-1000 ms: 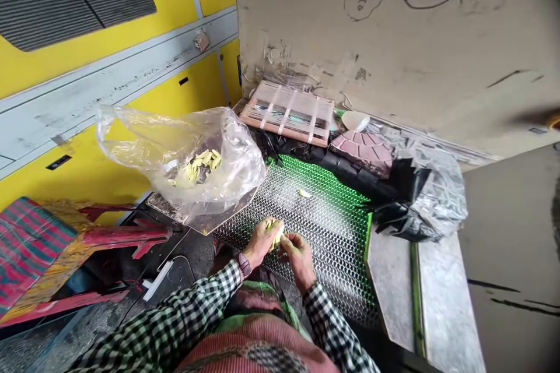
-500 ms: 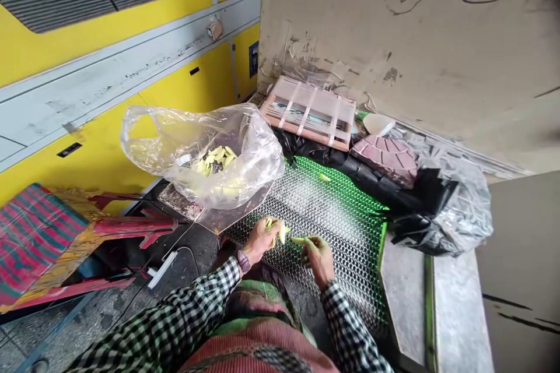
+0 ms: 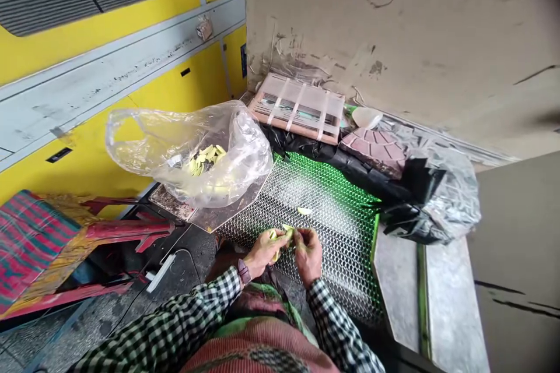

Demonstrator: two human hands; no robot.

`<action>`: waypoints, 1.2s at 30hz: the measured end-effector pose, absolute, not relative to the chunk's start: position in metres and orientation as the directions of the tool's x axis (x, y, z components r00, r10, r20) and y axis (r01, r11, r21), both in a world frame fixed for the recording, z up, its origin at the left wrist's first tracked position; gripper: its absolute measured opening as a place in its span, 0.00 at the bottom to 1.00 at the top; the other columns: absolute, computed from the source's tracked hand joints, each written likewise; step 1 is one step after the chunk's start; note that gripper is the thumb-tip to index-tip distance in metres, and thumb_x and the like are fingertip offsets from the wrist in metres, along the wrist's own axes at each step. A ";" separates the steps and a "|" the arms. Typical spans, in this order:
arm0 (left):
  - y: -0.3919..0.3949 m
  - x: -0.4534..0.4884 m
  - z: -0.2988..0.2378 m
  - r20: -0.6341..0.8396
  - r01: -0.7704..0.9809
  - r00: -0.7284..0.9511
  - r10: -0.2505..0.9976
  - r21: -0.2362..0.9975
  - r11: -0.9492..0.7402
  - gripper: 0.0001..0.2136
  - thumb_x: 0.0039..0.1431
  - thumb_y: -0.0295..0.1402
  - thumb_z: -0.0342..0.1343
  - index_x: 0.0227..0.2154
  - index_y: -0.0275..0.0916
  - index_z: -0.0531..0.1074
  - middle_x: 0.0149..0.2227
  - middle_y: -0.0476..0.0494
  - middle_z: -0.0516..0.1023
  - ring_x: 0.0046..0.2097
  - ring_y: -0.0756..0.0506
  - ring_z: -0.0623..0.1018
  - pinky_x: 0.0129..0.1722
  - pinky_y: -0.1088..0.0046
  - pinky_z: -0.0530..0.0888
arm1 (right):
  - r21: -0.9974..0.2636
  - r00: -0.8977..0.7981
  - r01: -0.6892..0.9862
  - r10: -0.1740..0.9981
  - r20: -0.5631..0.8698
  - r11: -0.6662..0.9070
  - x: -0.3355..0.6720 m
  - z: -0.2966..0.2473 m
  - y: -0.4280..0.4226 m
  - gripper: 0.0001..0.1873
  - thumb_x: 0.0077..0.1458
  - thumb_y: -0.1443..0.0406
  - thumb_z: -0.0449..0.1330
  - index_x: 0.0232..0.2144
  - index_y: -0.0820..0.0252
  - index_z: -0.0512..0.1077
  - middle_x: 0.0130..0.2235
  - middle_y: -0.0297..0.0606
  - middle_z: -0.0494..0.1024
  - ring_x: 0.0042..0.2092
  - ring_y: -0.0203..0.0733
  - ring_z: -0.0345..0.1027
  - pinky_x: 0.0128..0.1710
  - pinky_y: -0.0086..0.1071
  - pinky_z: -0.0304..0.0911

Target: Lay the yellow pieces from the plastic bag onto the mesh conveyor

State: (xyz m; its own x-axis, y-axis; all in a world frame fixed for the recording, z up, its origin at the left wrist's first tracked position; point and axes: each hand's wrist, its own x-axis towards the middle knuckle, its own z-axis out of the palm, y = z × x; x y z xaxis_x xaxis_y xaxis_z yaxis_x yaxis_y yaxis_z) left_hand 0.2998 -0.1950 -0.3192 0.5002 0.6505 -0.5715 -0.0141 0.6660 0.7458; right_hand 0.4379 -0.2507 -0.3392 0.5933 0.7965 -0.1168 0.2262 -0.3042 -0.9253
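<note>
My left hand (image 3: 265, 253) curls around several pale yellow-green pieces (image 3: 280, 235) above a honeycomb wire mesh (image 3: 332, 250) with a green edge. My right hand (image 3: 307, 253) sits beside it, its fingertips pinching at the same pieces. A wristwatch (image 3: 244, 272) circles my left wrist. One loose pale piece (image 3: 304, 210) lies on the mesh beyond my hands. Farther left, a clear plastic bag (image 3: 188, 151) holds a heap of similar pieces (image 3: 205, 159).
A strapped pink-framed bundle (image 3: 297, 108), a pink patterned tile (image 3: 374, 148) and crumpled black and clear plastic (image 3: 450, 201) lie behind the mesh. A stained beige board (image 3: 371, 29) rises behind them. A striped stool (image 3: 30, 239) stands at the left.
My right hand has come back in against my left, closing the gap between them. The view has shifted slightly.
</note>
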 end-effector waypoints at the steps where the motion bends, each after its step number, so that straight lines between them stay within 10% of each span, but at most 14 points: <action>1: -0.196 0.299 -0.320 -0.581 -0.013 0.480 0.657 0.744 0.668 0.24 0.51 0.53 0.68 0.37 0.38 0.70 0.31 0.52 0.73 0.18 0.58 0.61 0.14 0.79 0.51 | -0.889 0.614 0.327 0.787 -0.059 -0.322 0.443 -0.344 -0.253 0.22 0.64 0.45 0.55 0.38 0.57 0.71 0.35 0.41 0.79 0.34 0.44 0.72 0.35 0.37 0.66; 8: -0.195 0.295 -0.321 -0.543 0.072 0.443 0.713 0.815 0.575 0.22 0.54 0.53 0.67 0.33 0.36 0.73 0.28 0.50 0.71 0.20 0.56 0.62 0.16 0.79 0.55 | -0.454 0.323 0.867 0.926 0.194 -0.207 0.466 -0.338 -0.273 0.17 0.71 0.60 0.47 0.44 0.57 0.74 0.49 0.46 0.80 0.47 0.51 0.70 0.45 0.43 0.60; 13: -0.196 0.299 -0.313 -0.520 0.057 0.515 0.682 0.814 0.578 0.22 0.51 0.51 0.70 0.35 0.36 0.74 0.29 0.50 0.72 0.22 0.55 0.65 0.19 0.78 0.59 | -0.894 0.434 0.337 0.892 -0.130 -0.295 0.447 -0.323 -0.272 0.19 0.66 0.51 0.56 0.48 0.56 0.74 0.46 0.46 0.81 0.46 0.50 0.74 0.47 0.44 0.67; 16: -0.196 0.297 -0.315 -0.517 0.048 0.525 0.676 0.811 0.583 0.23 0.54 0.52 0.67 0.39 0.37 0.73 0.30 0.51 0.73 0.21 0.56 0.63 0.17 0.78 0.57 | -0.928 0.406 -0.034 0.843 -0.352 -0.371 0.445 -0.330 -0.263 0.21 0.59 0.49 0.61 0.44 0.58 0.72 0.42 0.45 0.82 0.40 0.49 0.76 0.40 0.40 0.70; 23: -0.193 0.292 -0.317 -0.536 0.024 0.376 0.756 0.821 0.571 0.23 0.60 0.56 0.60 0.37 0.38 0.68 0.32 0.50 0.73 0.20 0.56 0.62 0.15 0.80 0.54 | -0.662 0.478 0.663 0.878 0.015 -0.349 0.457 -0.318 -0.248 0.21 0.65 0.55 0.51 0.49 0.61 0.74 0.40 0.45 0.77 0.36 0.46 0.68 0.33 0.37 0.61; 29: -0.187 0.304 -0.306 -0.552 -0.088 0.257 0.793 0.804 0.588 0.28 0.54 0.62 0.61 0.32 0.37 0.69 0.30 0.49 0.71 0.26 0.53 0.68 0.22 0.78 0.63 | -0.840 0.054 0.542 0.998 0.016 -0.016 0.422 -0.286 -0.261 0.17 0.68 0.56 0.54 0.55 0.53 0.72 0.46 0.43 0.78 0.43 0.47 0.73 0.42 0.39 0.68; 36: -0.184 0.299 -0.312 -0.662 -0.051 0.311 0.682 0.705 0.707 0.28 0.51 0.62 0.64 0.36 0.39 0.70 0.28 0.52 0.70 0.24 0.53 0.66 0.19 0.79 0.55 | -0.895 0.274 0.439 0.960 0.051 -0.078 0.418 -0.286 -0.260 0.13 0.67 0.55 0.57 0.35 0.55 0.73 0.36 0.38 0.76 0.37 0.43 0.70 0.38 0.37 0.65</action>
State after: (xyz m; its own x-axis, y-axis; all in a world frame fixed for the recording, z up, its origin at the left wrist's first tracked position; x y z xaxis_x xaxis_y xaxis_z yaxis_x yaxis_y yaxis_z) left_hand 0.2985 -0.1836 -0.3124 0.3113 0.6821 -0.6617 -0.0514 0.7074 0.7050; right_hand 0.4179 -0.2601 -0.2857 0.2744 0.9602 0.0514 0.4394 -0.0777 -0.8949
